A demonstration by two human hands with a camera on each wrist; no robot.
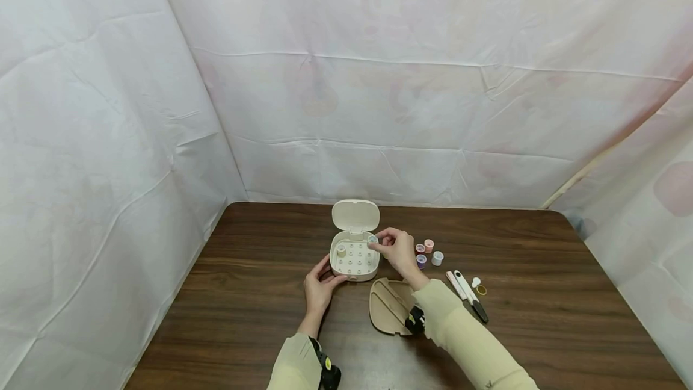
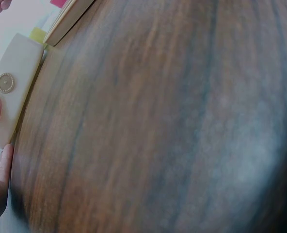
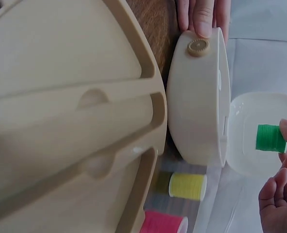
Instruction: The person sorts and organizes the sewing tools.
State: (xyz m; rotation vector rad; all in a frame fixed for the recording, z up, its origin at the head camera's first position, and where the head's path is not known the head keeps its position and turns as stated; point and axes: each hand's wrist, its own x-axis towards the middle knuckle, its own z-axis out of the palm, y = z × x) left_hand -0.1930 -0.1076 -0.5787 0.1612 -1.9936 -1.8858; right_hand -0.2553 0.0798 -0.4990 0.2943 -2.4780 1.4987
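Observation:
A cream sewing box (image 1: 354,277) stands with its lid (image 1: 355,214) raised at the back. Rows of short pegs line its inside, and one pale thread spool (image 1: 341,251) sits at the left. My left hand (image 1: 318,289) holds the box's front left corner, thumb on the front near a round button (image 3: 198,47), fingers along the side. Above the box's back right part, my right hand (image 1: 397,251) pinches a green thread spool (image 3: 270,138) between thumb and fingers. Beside the box, a yellow thread spool (image 3: 188,186) is mostly hidden by the right hand in the head view.
A beige divided tray (image 1: 383,312) lies in front of the box, partly under the right forearm. Several spools, one purple (image 1: 421,261), stand to the right. Farther right lie a white tool with a dark end (image 1: 472,297), a pinkish strip (image 1: 456,285), small white pieces (image 1: 476,281) and a yellow ring (image 1: 481,289).

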